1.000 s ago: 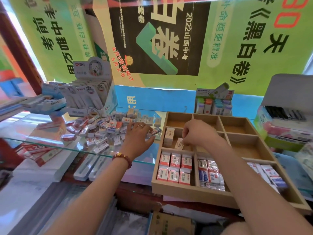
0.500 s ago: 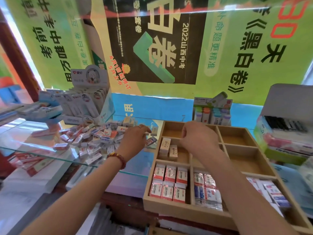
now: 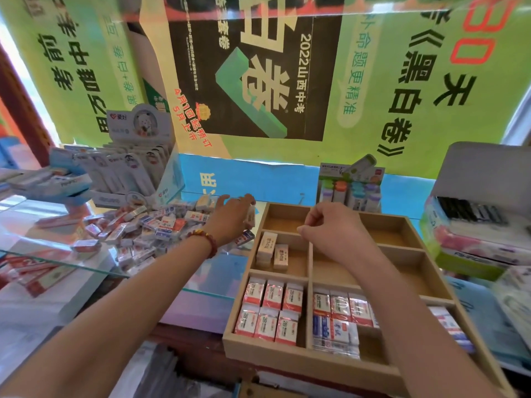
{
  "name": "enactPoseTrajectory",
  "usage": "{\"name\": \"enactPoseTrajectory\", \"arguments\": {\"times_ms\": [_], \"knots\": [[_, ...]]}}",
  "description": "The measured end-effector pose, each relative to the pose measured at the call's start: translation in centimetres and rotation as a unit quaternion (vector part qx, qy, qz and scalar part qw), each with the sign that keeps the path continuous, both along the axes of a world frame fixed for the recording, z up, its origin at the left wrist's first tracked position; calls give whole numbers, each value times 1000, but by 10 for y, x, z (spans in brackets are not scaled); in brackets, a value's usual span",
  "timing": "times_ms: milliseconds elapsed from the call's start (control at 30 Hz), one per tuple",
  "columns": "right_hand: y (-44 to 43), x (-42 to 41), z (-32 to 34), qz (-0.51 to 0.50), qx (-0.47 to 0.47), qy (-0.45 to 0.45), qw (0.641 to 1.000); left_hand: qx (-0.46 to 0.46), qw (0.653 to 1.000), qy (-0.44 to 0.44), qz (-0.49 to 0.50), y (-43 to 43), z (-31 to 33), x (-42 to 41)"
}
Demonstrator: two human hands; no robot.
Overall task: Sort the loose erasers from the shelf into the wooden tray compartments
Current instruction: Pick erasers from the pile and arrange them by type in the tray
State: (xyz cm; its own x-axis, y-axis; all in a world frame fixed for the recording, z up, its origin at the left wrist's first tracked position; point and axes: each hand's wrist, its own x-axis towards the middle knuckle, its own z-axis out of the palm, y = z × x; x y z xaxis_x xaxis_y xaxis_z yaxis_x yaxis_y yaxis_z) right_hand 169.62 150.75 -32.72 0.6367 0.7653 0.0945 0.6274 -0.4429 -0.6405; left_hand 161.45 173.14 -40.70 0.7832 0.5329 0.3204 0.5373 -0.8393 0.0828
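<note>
Back wall: green and black posters [image 3: 388,81] with large printed characters fill 10 to 2 o'clock, above a blue band.
Glass shelf [image 3: 209,268]: a clear pane running from 9 o'clock to the centre; boxed stock shows through it from below.
Display box [image 3: 135,173]: white, filled with carded packs, at 10 o'clock at the back of the shelf.
Loose erasers [image 3: 149,228]: heaped on the glass at 9 o'clock of the tray, just in front of the display box.
Left hand [image 3: 232,216]: palm down on the heap's right edge, fingers reaching forward. A cream eraser [image 3: 250,217] touches its thumb side, but whether it is pinched cannot be told.
Wooden tray [image 3: 287,361]: at 5 o'clock, just right of the shelf. Two cream blocks [image 3: 271,251] lie in the middle-left compartment, six red-and-white ones [image 3: 268,311] in the near-left.
Right hand [image 3: 330,225]: over the tray's far compartments, fingers curled in, nothing seen in them.
Open box [image 3: 471,214]: at 3 o'clock, dark pens inside.
</note>
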Motion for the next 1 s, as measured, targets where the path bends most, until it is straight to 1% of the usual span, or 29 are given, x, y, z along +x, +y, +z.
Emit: {"name": "enactPoseTrajectory", "arguments": {"times_ms": [33,67,133,167,233,300,467,533,600,700,767,833,867,933,967,1000], "knots": [[0,0,0,2,1,-2,1000,-6,998,-66,-9,-2,1,-2],[1,0,0,3,2,-7,1000,-32,989,-140,-25,-7,3,-6],[3,1,-1,9,8,-15,1000,-137,951,-271,-57,-24,12,-16],[4,1,-1,17,10,-12,1000,-187,927,-317,-66,-35,16,-21],[7,0,-3,42,15,15,999,-245,893,-371,-66,-54,24,-31],[10,-3,-4,74,27,59,995,-275,883,-375,-65,-68,31,-42],[18,-20,-2,121,53,141,981,-282,892,-324,-140,-86,46,-57],[21,-24,0,120,47,161,979,-256,901,-308,-167,-88,48,-58],[21,-27,4,110,18,188,976,-247,907,-299,-166,-88,51,-59],[21,-32,7,85,-5,238,968,-265,904,-291,-165,-91,53,-63],[21,-33,6,79,7,276,958,-267,900,-291,-186,-91,53,-65],[20,-31,6,60,9,305,950,-261,891,-317,-192,-85,52,-67],[18,-28,5,44,-10,287,957,-257,887,-340,-177,-80,51,-67],[16,-19,0,10,-79,173,982,-248,884,-381,-109,-65,46,-68],[15,-16,-4,0,-106,122,987,-236,888,-390,-70,-57,41,-68],[16,-14,-9,-6,-128,97,987,-218,893,-391,-40,-51,35,-69]]}}
